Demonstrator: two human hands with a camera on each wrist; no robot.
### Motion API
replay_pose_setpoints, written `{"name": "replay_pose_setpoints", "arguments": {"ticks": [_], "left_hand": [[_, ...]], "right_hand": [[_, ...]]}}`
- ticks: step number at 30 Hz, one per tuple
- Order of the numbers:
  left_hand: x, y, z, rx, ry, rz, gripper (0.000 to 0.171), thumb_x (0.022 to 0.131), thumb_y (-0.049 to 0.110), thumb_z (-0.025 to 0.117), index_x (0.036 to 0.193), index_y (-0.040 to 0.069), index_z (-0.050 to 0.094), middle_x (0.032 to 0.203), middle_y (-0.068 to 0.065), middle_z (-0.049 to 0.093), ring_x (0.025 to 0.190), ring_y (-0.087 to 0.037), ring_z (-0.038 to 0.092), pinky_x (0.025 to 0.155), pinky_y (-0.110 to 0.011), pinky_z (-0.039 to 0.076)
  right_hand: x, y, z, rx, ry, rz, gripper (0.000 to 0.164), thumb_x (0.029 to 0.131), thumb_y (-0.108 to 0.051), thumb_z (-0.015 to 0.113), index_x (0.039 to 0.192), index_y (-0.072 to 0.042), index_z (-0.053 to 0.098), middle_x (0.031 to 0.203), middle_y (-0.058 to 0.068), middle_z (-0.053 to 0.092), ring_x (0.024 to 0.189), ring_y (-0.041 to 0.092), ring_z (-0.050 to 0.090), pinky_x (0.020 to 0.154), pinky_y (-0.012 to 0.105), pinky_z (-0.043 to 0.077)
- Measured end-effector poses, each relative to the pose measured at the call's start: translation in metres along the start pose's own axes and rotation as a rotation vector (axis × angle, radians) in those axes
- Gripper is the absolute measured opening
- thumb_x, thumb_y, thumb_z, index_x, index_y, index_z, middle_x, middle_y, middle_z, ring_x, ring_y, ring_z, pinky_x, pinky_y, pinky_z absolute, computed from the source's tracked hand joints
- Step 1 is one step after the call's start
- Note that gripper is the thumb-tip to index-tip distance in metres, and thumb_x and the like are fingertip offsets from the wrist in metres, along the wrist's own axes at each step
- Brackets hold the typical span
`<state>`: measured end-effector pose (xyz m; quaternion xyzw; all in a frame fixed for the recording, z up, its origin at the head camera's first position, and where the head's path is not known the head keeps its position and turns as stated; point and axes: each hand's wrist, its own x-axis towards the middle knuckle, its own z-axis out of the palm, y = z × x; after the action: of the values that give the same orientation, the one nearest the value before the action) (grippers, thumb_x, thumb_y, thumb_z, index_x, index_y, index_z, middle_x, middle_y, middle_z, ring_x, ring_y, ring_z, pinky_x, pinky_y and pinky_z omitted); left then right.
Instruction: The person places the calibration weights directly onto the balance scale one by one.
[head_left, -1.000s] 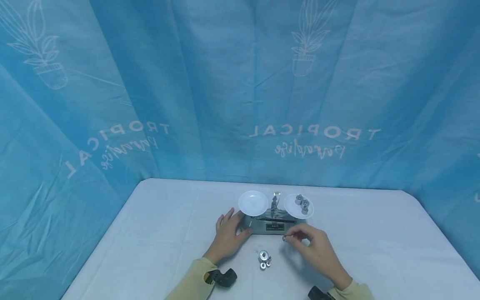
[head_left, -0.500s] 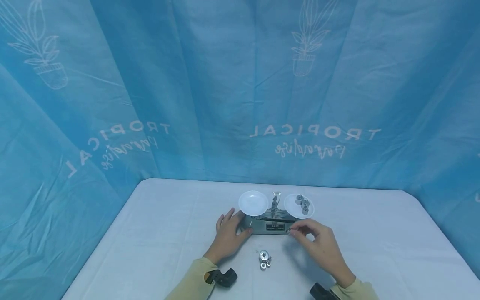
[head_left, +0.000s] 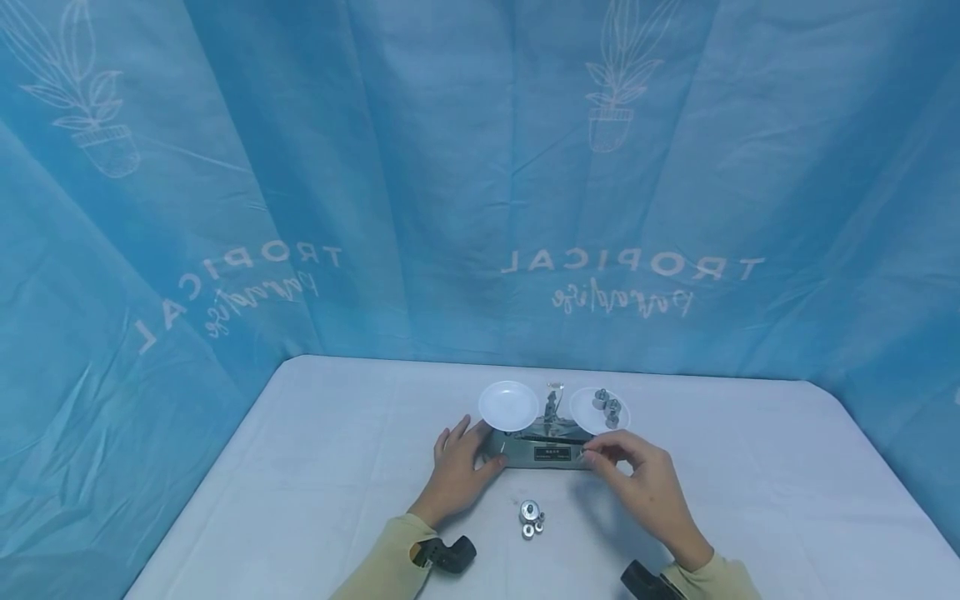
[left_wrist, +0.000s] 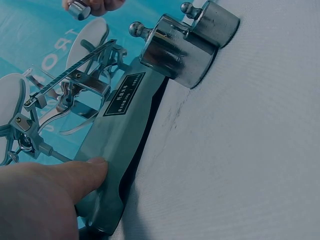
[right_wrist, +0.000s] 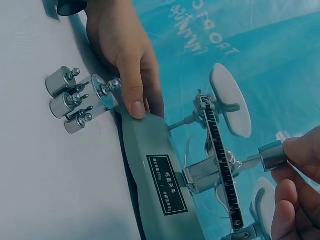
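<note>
A grey-green balance scale (head_left: pixel 517 454) with two white pans stands on the table. My left hand (head_left: pixel 455 475) grips its left end, the thumb (left_wrist: pixel 92 175) lying along the front of the base and the fingers behind. Between thumb and fingertips my right hand (head_left: pixel 651 492) pinches a small cylindrical metal weight (right_wrist: pixel 273 156), raised in front of the scale's right part, apart from the pan. On the right pan (head_left: pixel 583 414) sit several metal weights (head_left: pixel 612 410). The left pan (head_left: pixel 508 406) bears nothing visible.
Several knobbed metal weights (head_left: pixel 529 512) stand clustered on the white-covered table (head_left: pixel 360 467), in front of the scale between my forearms. A blue printed curtain (head_left: pixel 450 208) hangs behind the table and along its sides.
My right hand has risen slightly and moved forward and right with the pinched weight, toward the right pan. The left hand stays on the scale's end.
</note>
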<state>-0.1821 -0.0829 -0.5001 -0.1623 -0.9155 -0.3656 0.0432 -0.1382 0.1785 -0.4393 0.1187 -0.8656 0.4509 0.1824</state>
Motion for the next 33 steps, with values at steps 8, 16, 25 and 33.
{"name": "replay_pose_setpoints", "arguments": {"ticks": [8,16,25,33], "left_hand": [[0.001,-0.001,0.001,0.011,0.006,0.012,0.061,0.098,0.036,0.060,0.149,0.006,0.046,0.151,-0.013,0.050,0.146,-0.045,0.028,0.116,-0.070,0.010],[0.001,-0.002,0.001,0.011,0.006,0.019,0.061,0.098,0.036,0.060,0.149,0.006,0.046,0.151,-0.013,0.049,0.146,-0.045,0.028,0.116,-0.069,0.009],[0.001,-0.001,0.001,0.015,0.010,0.017,0.061,0.098,0.036,0.061,0.149,0.006,0.046,0.151,-0.013,0.050,0.146,-0.045,0.028,0.116,-0.070,0.009],[0.001,-0.002,0.002,0.010,0.007,0.010,0.061,0.098,0.036,0.061,0.149,0.006,0.046,0.151,-0.012,0.050,0.147,-0.045,0.027,0.116,-0.070,0.009]], "right_hand": [[0.004,0.000,-0.001,-0.033,0.048,0.015,0.009,0.088,-0.013,0.078,0.093,-0.019,0.074,0.082,-0.016,0.066,0.077,0.005,0.060,0.071,0.025,0.054],[0.007,0.001,0.000,-0.055,0.099,0.034,0.007,0.089,-0.013,0.077,0.094,-0.017,0.075,0.085,-0.012,0.069,0.078,0.006,0.060,0.071,0.022,0.053],[0.010,0.001,-0.002,-0.051,0.146,0.046,0.006,0.089,-0.009,0.077,0.093,-0.014,0.075,0.086,-0.007,0.071,0.077,0.006,0.061,0.068,0.020,0.050],[0.013,0.002,-0.002,-0.039,0.167,0.031,0.006,0.090,-0.007,0.076,0.094,-0.011,0.074,0.085,-0.003,0.071,0.075,0.007,0.060,0.067,0.013,0.047]]}}
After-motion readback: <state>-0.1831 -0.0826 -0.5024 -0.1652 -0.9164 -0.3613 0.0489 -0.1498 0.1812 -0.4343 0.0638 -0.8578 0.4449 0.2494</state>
